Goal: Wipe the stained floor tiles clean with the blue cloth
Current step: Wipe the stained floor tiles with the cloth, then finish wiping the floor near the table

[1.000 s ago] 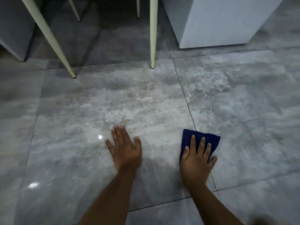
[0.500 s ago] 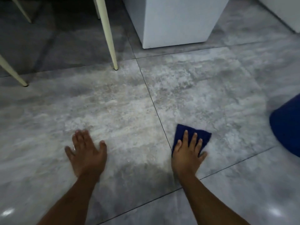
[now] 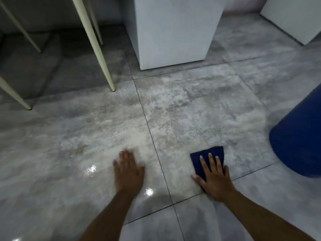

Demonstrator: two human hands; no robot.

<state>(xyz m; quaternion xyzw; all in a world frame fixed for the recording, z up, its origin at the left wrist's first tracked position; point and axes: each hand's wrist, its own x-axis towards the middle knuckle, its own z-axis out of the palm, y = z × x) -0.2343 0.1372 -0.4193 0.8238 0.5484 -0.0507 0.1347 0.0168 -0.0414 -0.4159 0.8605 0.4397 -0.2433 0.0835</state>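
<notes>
A folded dark blue cloth (image 3: 211, 153) lies flat on a grey floor tile just right of a grout line. My right hand (image 3: 214, 179) presses on its near half with straight, spread fingers. My left hand (image 3: 128, 171) rests flat on the neighbouring tile to the left, fingers straight and slightly blurred. Whitish, powdery stains (image 3: 187, 110) cover both tiles beyond my hands, densest in front of the cloth.
A white block-shaped pedestal (image 3: 173, 32) stands straight ahead, another white one (image 3: 295, 16) at the far right. Slim cream furniture legs (image 3: 97, 49) stand at the upper left. A large blue rounded object (image 3: 298, 140) sits on the floor close to the right of the cloth.
The view has swung right, bringing more of the blue object into sight. My right hand has slid the cloth right, away from the grout line, and my left hand has shifted closer to that line.
</notes>
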